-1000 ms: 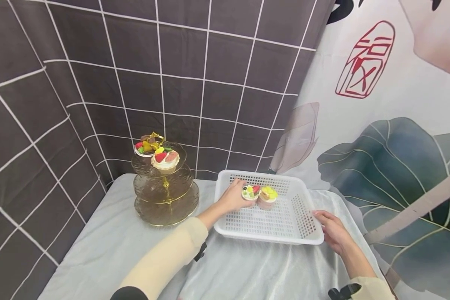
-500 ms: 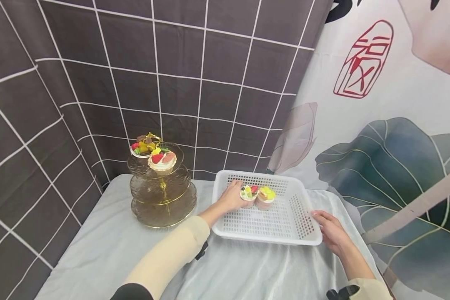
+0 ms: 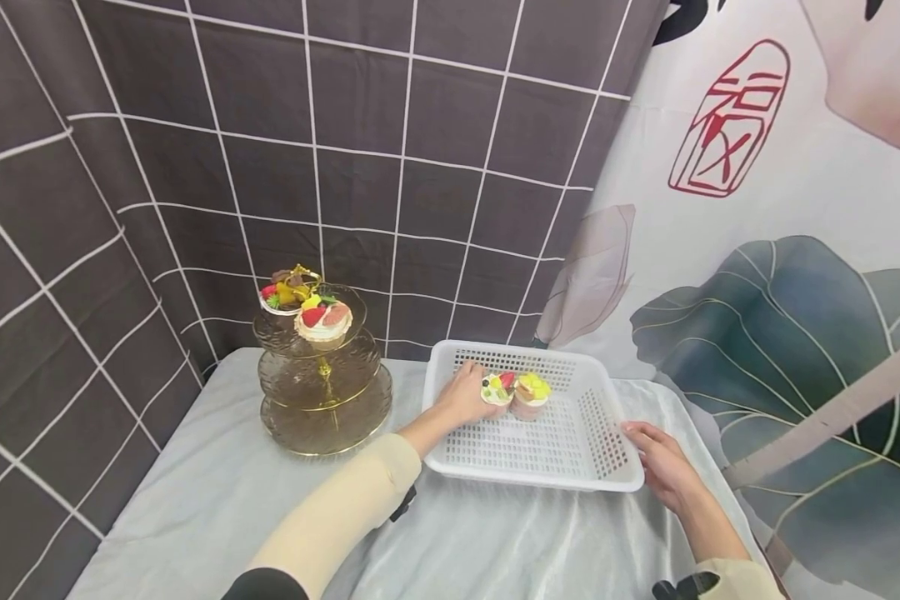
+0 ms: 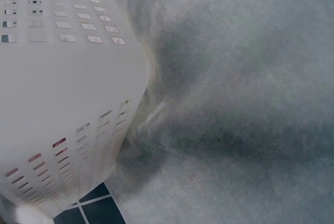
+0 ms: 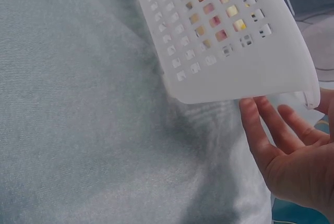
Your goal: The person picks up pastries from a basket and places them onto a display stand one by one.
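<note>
The right hand (image 5: 297, 169) touches the basket (image 3: 536, 478); its wrist view shows fingers spread apart. Only the head view shows the left hand (image 3: 459, 397), pinching a fruit cupcake (image 3: 498, 390) inside, beside a yellow cupcake (image 3: 531, 397). Farther back, two cakes (image 3: 324, 323) sit on a stand (image 3: 348, 423).

We see the outside of a white basket (image 4: 62, 85) filling the left of the view, with a smooth, rounded corner between two pierced walls: rows of rectangular holes at the top left, and narrower slanted slots lower down, a few showing red or pink behind them. To its right we have a grey-blue cloth (image 4: 250, 93), rumpled and somewhat blurred, with darker shadow just beside the basket's corner, while at the bottom edge we make out a dark surface (image 4: 99, 213) crossed by white lines.
</note>
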Action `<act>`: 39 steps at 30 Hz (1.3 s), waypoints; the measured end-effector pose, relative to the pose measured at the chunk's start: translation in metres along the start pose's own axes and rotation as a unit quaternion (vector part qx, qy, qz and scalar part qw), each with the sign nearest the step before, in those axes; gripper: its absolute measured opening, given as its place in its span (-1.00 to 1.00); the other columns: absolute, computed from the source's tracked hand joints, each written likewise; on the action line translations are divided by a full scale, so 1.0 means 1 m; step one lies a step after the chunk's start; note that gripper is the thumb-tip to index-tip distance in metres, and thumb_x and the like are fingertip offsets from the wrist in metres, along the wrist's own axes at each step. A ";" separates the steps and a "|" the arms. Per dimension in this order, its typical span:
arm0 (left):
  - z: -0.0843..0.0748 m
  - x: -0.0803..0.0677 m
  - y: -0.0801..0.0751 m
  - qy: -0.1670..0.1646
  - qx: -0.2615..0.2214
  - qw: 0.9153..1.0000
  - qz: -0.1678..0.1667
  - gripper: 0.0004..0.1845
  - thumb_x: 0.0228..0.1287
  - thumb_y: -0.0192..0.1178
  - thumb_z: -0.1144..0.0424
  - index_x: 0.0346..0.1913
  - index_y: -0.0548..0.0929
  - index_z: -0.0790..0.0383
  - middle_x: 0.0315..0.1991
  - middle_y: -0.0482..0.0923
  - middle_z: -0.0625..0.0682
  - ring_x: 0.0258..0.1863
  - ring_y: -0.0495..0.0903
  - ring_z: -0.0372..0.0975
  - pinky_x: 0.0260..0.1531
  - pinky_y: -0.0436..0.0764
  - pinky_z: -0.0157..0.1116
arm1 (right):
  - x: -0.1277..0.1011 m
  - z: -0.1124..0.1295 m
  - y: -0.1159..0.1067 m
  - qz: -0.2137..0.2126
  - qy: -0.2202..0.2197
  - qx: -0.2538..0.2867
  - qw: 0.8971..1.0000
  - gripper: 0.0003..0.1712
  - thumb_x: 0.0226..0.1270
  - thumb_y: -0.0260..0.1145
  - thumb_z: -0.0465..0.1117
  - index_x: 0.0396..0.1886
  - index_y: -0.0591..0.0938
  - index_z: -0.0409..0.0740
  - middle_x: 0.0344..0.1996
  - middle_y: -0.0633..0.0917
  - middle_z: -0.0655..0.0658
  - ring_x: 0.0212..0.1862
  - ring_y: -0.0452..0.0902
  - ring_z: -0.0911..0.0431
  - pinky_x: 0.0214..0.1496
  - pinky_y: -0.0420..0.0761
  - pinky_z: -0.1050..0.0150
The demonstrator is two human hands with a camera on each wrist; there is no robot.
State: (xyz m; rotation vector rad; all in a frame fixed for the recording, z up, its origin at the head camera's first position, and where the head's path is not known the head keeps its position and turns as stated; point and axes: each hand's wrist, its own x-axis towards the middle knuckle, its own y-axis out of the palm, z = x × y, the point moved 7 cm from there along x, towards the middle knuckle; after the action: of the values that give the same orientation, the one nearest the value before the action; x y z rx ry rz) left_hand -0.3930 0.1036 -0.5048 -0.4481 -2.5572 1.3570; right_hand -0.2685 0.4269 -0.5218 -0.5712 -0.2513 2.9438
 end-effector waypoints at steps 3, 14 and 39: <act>0.001 -0.001 0.000 -0.003 0.000 1.000 0.003 -0.13 0.12 0.61 -0.04 0.41 0.50 0.30 0.12 0.44 0.07 0.07 0.54 -0.14 0.27 0.58 -0.22 | 0.001 0.000 0.000 0.002 -0.003 -0.002 1.000 -0.37 0.67 0.16 0.17 0.39 0.40 -0.21 -0.07 0.70 0.12 -0.07 0.69 0.22 -0.08 0.74 0.22; 0.005 0.000 0.000 0.001 -0.036 0.999 0.015 -0.13 0.14 0.61 0.01 0.43 0.48 0.31 0.24 0.57 0.15 0.22 0.59 -0.05 0.35 0.53 -0.16 | 0.002 0.003 0.002 0.007 -0.007 0.003 1.000 -0.32 0.65 0.18 0.19 0.42 0.38 -0.23 -0.06 0.70 0.13 -0.07 0.69 0.23 -0.08 0.74 0.22; -0.025 -0.018 -0.041 0.072 -0.033 0.997 -0.017 -0.24 0.08 0.60 -0.05 0.28 0.57 0.21 0.12 0.57 -0.01 0.07 0.61 -0.18 0.19 0.61 -0.27 | -0.004 0.008 0.004 -0.011 -0.002 -0.023 1.000 -0.38 0.72 0.10 0.09 0.44 0.37 -0.30 -0.09 0.71 0.09 -0.10 0.69 0.22 -0.10 0.75 0.19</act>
State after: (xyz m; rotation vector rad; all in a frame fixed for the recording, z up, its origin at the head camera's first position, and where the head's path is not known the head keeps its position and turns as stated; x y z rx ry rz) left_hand -0.3753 0.0948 -0.4575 -0.4915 -2.4859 1.1874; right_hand -0.2687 0.4214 -0.5140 -0.5664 -0.3246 2.9254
